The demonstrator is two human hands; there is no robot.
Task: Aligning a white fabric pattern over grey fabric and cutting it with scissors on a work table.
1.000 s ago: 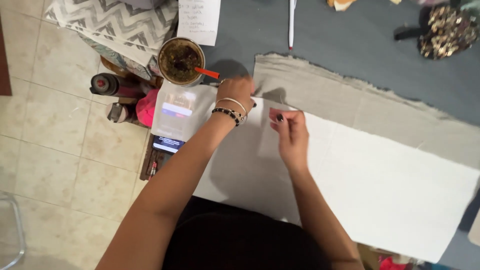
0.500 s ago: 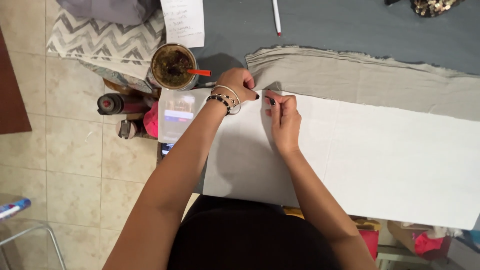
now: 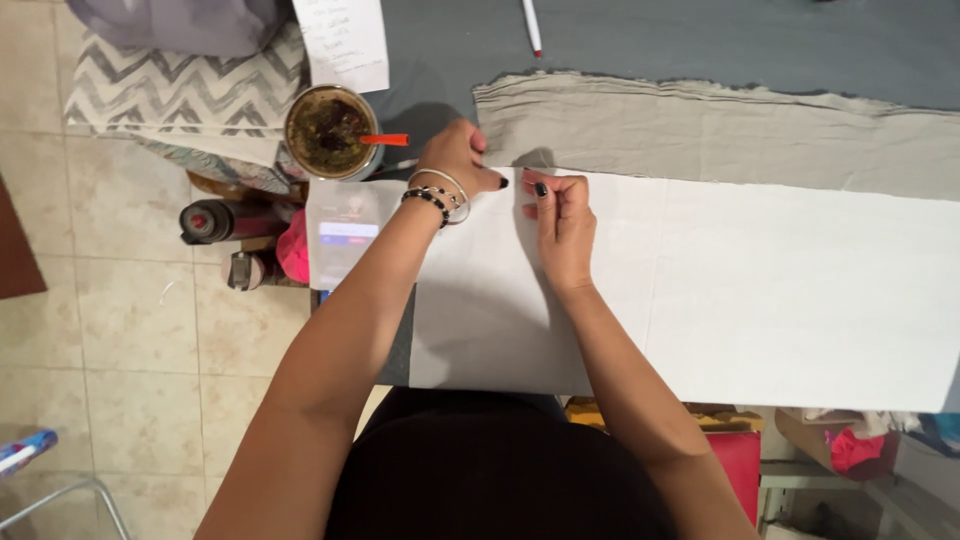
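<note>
White sheet [image 3: 760, 290] stays put; left hand [image 3: 455, 160] and right hand [image 3: 562, 225] keep pinching its top edge.

we cannot tell what the right hand [image 3: 562, 232] pinches at the white sheet [image 3: 760, 290]; its fingertips are curled over it. the left hand [image 3: 458, 160] covers the sheet's corner and part of the grey cloth [image 3: 720, 130], whose right end runs off the edge, as does the sheet's. the pen [image 3: 531, 24] and the paper note [image 3: 343, 40] are cut off at the top. the bottle [image 3: 340, 225] is blurred. the left forearm hides part of the tabletop [image 3: 700, 40].
</note>
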